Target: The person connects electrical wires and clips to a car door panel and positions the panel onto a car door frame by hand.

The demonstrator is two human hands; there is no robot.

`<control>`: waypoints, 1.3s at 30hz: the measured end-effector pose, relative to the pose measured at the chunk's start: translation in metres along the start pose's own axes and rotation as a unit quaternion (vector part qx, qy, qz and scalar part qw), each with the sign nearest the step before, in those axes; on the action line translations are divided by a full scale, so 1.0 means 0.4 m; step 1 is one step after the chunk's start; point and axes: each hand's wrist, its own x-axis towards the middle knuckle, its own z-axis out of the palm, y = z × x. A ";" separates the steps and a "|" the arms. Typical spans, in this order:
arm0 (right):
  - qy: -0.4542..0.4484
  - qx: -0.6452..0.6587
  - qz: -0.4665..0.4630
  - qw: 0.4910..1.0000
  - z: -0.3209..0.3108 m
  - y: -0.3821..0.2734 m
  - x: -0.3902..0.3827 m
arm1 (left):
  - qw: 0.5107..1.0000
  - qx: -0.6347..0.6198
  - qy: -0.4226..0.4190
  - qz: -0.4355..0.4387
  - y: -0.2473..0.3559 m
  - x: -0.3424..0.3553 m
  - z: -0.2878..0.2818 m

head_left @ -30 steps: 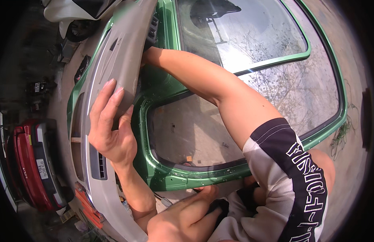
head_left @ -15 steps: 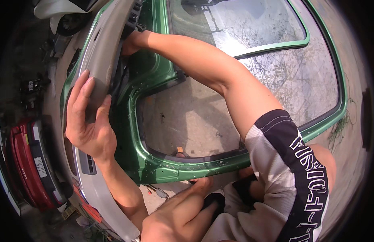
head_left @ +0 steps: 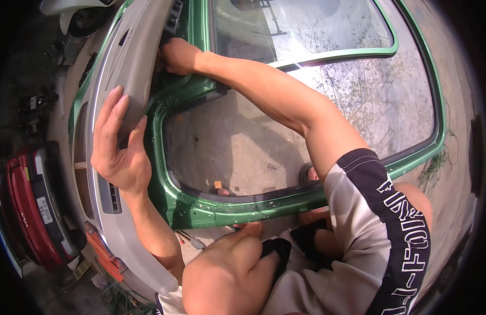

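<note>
A long grey car dashboard [head_left: 128,63] with vents stands on edge beside a green car body frame [head_left: 164,184]. Against the dashboard's grey face rests my left hand [head_left: 122,157], its fingers stretched upward and the thumb apart. Farther off, my right hand [head_left: 181,55] is curled at the dashboard's inner side, next to a row of dark switches or sockets [head_left: 173,18]. Its fingertips go out of sight behind the dashboard edge, so what they hold is hidden.
Right of the dashboard, the green frame holds large glass panes [head_left: 369,100] and surrounds an opening. A red car [head_left: 30,205] stands at left, near orange pieces [head_left: 104,252] on the ground. A metal tool [head_left: 197,242] lies beside my knee. Green cord [head_left: 434,170] lies at far right.
My right hand has drawn slightly back toward me, and more of its back shows. The left hand keeps its place on the dashboard. The whole view has shifted a little.
</note>
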 end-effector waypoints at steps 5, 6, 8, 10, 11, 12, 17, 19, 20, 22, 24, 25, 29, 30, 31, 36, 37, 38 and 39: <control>-0.051 0.068 -0.065 0.994 -0.004 0.070 0.007 | 1.000 0.025 -0.005 0.001 0.009 -0.006 0.021; -0.048 0.072 -0.064 0.994 -0.012 0.045 0.010 | 0.999 0.043 -0.010 0.000 0.005 -0.010 0.011; -0.058 -0.064 -0.040 0.995 -0.029 -0.001 0.000 | 1.000 0.027 -0.004 -0.011 -0.001 -0.020 -0.003; -0.061 -0.132 0.007 0.989 -0.015 -0.029 0.005 | 0.999 -0.011 0.006 -0.033 0.006 -0.030 0.011; -0.036 -0.118 0.049 0.991 0.011 -0.027 0.015 | 0.999 -0.001 0.007 -0.033 0.005 -0.036 0.022; -0.012 -0.106 0.095 0.990 0.037 -0.004 0.018 | 0.999 0.006 0.004 -0.034 0.009 -0.043 0.043; 0.108 -0.117 0.117 0.980 0.062 0.019 0.024 | 0.999 0.000 0.005 -0.039 0.004 -0.085 0.064; 0.121 -0.142 0.103 0.977 0.055 0.027 0.026 | 0.999 0.001 0.011 -0.039 0.001 -0.089 0.072; 0.128 -0.132 0.090 0.979 0.054 0.031 0.026 | 0.999 -0.002 0.013 -0.041 0.000 -0.090 0.074; 0.142 -0.108 0.064 0.982 0.059 0.036 0.028 | 0.999 -0.004 0.014 -0.043 -0.001 -0.094 0.074; 0.146 -0.085 0.044 0.985 0.063 0.050 0.037 | 0.999 -0.007 -0.007 -0.047 0.001 -0.101 0.076; 0.149 -0.064 0.023 0.987 0.065 0.065 0.038 | 0.999 -0.010 -0.008 -0.047 0.002 -0.104 0.086; 0.067 -0.075 0.029 0.995 0.068 0.114 0.026 | 0.999 -0.022 0.018 -0.040 0.006 -0.121 0.118; 0.100 -0.115 0.014 0.988 0.070 0.133 0.015 | 0.999 -0.027 0.020 -0.034 0.006 -0.125 0.130; 0.134 -0.139 -0.010 0.981 0.064 0.099 0.025 | 0.998 -0.015 0.029 -0.047 -0.005 -0.133 0.116; -0.015 -0.244 -0.115 0.963 -0.090 0.035 0.001 | 0.997 0.055 0.013 -0.049 -0.022 -0.138 0.078; -0.024 -0.236 -0.139 0.961 -0.128 0.044 -0.010 | 0.998 0.053 0.012 -0.041 -0.019 -0.128 0.078; -0.028 -0.241 -0.153 0.958 -0.162 0.067 -0.037 | 0.999 0.038 0.008 -0.037 -0.015 -0.129 0.100; -0.033 -0.249 -0.155 0.955 -0.148 0.099 -0.052 | 0.999 0.025 0.009 -0.037 -0.009 -0.127 0.118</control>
